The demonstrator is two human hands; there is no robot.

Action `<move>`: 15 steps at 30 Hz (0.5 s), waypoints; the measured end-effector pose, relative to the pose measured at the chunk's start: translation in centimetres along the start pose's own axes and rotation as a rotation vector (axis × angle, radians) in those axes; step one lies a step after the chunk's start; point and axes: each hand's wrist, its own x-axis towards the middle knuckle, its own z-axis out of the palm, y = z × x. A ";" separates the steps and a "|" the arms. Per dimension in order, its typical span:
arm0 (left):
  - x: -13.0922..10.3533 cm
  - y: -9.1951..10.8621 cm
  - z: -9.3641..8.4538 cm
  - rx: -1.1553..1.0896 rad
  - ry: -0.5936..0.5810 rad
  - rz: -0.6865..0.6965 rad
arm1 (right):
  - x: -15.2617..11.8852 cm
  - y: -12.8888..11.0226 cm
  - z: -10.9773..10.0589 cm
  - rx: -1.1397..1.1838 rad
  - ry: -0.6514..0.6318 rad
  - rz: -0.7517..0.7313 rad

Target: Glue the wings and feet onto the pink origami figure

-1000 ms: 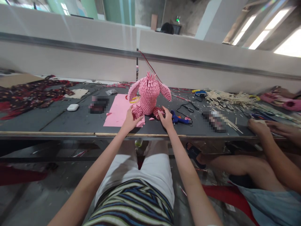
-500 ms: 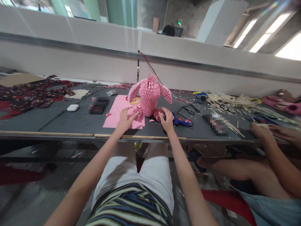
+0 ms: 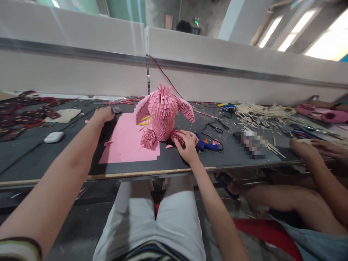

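A pink folded-paper figure (image 3: 163, 112) with two drooping ears stands upright on the dark table, beside and partly over pink paper sheets (image 3: 127, 141). My right hand (image 3: 187, 145) is curved round the figure's right foot (image 3: 176, 137), its fingers closed on it. Farther left, my left hand (image 3: 103, 114) reaches past the sheets' left edge, beside a small clear packet (image 3: 116, 110); its fingers are largely hidden, and whatever it touches cannot be made out. The left foot (image 3: 149, 139) of the figure is untouched.
A blue glue gun (image 3: 205, 144) with a black cord lies right of my right hand. Thin wooden sticks (image 3: 255, 116) are heaped farther right, near another person's hands (image 3: 304, 148). At left are a white case (image 3: 53, 137) and dark red fabric (image 3: 24, 116).
My left hand has let go of the figure's left foot and moved left and away from me. My right hand stays at the right foot. The view has shifted somewhat.
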 end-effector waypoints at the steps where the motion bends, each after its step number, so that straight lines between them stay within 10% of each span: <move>1: 0.1 0.0 0.2 0.058 -0.032 -0.025 | 0.0 -0.1 0.0 -0.012 -0.014 0.000; 15: 0.0 2.2 -4.1 0.179 -0.077 0.081 | 0.3 -1.2 -0.1 -0.036 -0.099 -0.062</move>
